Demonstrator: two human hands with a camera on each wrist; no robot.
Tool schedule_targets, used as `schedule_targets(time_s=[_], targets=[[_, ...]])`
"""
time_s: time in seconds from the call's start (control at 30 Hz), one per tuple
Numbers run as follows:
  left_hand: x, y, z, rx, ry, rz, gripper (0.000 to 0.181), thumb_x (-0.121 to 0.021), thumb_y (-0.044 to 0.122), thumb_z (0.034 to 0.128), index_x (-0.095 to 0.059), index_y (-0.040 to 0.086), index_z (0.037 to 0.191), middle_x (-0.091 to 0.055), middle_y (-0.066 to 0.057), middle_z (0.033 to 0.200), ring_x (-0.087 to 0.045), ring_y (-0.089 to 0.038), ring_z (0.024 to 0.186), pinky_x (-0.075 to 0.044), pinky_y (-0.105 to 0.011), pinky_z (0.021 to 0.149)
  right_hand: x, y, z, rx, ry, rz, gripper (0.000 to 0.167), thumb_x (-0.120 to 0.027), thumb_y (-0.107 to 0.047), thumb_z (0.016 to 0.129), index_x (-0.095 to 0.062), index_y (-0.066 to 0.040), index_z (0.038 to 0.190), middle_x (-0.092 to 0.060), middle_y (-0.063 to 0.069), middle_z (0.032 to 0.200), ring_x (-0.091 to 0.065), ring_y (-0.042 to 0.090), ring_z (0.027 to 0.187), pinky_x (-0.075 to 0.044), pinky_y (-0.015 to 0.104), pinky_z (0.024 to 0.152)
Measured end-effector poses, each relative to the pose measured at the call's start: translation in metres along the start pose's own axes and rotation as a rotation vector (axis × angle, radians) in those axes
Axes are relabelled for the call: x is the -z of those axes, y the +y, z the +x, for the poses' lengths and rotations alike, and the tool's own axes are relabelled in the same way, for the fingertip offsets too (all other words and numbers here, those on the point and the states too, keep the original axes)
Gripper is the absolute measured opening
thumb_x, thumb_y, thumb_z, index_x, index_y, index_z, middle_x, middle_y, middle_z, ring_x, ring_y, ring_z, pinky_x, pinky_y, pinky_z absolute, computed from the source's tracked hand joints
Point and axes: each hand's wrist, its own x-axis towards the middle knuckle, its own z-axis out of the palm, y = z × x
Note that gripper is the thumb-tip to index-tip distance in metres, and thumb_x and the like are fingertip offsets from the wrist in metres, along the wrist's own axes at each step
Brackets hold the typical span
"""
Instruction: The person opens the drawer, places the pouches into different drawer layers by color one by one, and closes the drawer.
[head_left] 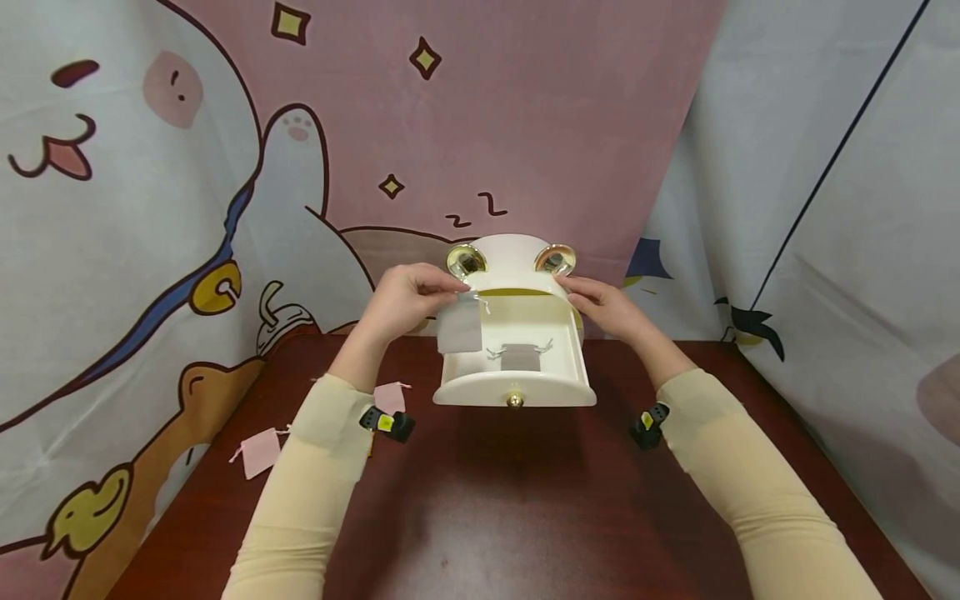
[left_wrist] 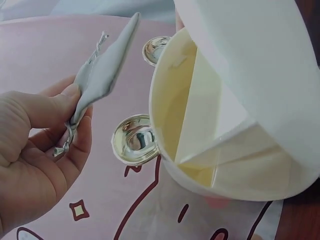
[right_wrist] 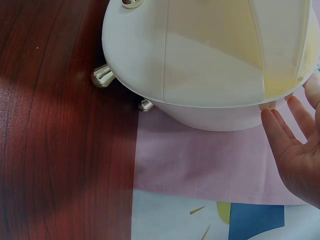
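Note:
My left hand point(head_left: 405, 302) pinches a light grey drawstring pouch point(head_left: 459, 327) by its corded end, beside the left edge of a pulled-out drawer point(head_left: 472, 390). In the left wrist view the pouch point(left_wrist: 104, 75) hangs tilted between thumb and fingers. The drawer belongs to a cream rounded box point(head_left: 510, 254) with two gold cup-like pieces on top. Inside the drawer lies another grey pouch point(head_left: 520, 358), its cords spread sideways. Nearly straight fingers of my right hand point(head_left: 606, 307) touch the box's right side; the right wrist view shows this hand point(right_wrist: 302, 155) at the rim.
Two pink drawstring pouches point(head_left: 391, 398) lie on the dark red table point(head_left: 510, 517) at the left, partly beside or behind my left sleeve. A gold knob point(head_left: 514, 401) sits on the drawer front. Printed cloth point(head_left: 570, 125) hangs behind and at the sides.

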Motion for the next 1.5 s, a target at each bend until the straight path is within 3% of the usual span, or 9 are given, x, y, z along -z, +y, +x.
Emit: schedule_targets(time_s=[0.13, 0.37, 0.7, 1.1, 1.23, 1.5], targets=[[-0.006, -0.002, 0.009, 0.002, -0.014, -0.016, 0.015, -0.073, 0.005, 0.089, -0.079, 0.008, 0.102, -0.073, -0.006, 0.101, -0.065, -0.017, 0.087, -0.053, -0.032, 0.074, 0.0, 0.0, 0.0, 0.004, 0.001, 0.005, 0.046, -0.047, -0.016, 0.106, -0.041, -0.006, 0.15, -0.034, 0.021, 0.155, -0.033, 0.04, 0.141, -0.033, 0.056, 0.109], [-0.018, -0.007, 0.02, 0.068, -0.038, 0.016, 0.014, -0.073, 0.006, 0.0899, -0.079, 0.009, 0.102, -0.073, -0.005, 0.101, -0.065, -0.018, 0.089, -0.054, -0.033, 0.076, 0.0, 0.0, 0.001, 0.007, 0.001, 0.008, 0.046, -0.047, -0.016, 0.106, -0.041, -0.006, 0.15, -0.034, 0.021, 0.155, -0.032, 0.04, 0.141, -0.031, 0.056, 0.11], [-0.033, -0.015, 0.026, 0.083, -0.051, 0.033, 0.014, -0.074, 0.007, 0.089, -0.08, 0.009, 0.102, -0.074, -0.005, 0.101, -0.066, -0.018, 0.092, -0.054, -0.031, 0.078, -0.001, 0.001, 0.001, 0.015, 0.006, -0.012, 0.046, -0.048, -0.015, 0.106, -0.042, -0.005, 0.15, -0.035, 0.021, 0.154, -0.033, 0.041, 0.14, -0.031, 0.057, 0.11], [-0.037, -0.023, 0.02, 0.1, -0.08, -0.017, 0.023, -0.071, 0.01, 0.0924, -0.074, 0.007, 0.115, -0.072, -0.007, 0.109, -0.065, -0.022, 0.098, -0.054, -0.037, 0.083, -0.001, 0.001, 0.0, 0.017, 0.006, 0.006, 0.045, -0.047, -0.014, 0.106, -0.041, -0.005, 0.15, -0.034, 0.021, 0.155, -0.032, 0.04, 0.141, -0.032, 0.056, 0.11], [-0.037, -0.025, 0.015, 0.081, -0.083, -0.042, 0.025, -0.071, 0.012, 0.0927, -0.073, 0.006, 0.117, -0.072, -0.007, 0.107, -0.066, -0.023, 0.098, -0.054, -0.038, 0.084, -0.001, 0.0, 0.0, 0.016, 0.005, 0.002, 0.046, -0.047, -0.015, 0.106, -0.041, -0.005, 0.15, -0.034, 0.021, 0.155, -0.032, 0.04, 0.141, -0.031, 0.056, 0.11], [-0.037, -0.034, 0.004, 0.055, -0.051, -0.154, 0.027, -0.071, 0.011, 0.0924, -0.072, 0.005, 0.118, -0.073, -0.008, 0.104, -0.068, -0.02, 0.097, -0.055, -0.035, 0.082, -0.001, -0.001, 0.0, 0.001, 0.003, -0.004, 0.046, -0.048, -0.015, 0.106, -0.041, -0.006, 0.15, -0.033, 0.021, 0.155, -0.032, 0.041, 0.141, -0.031, 0.057, 0.11]])
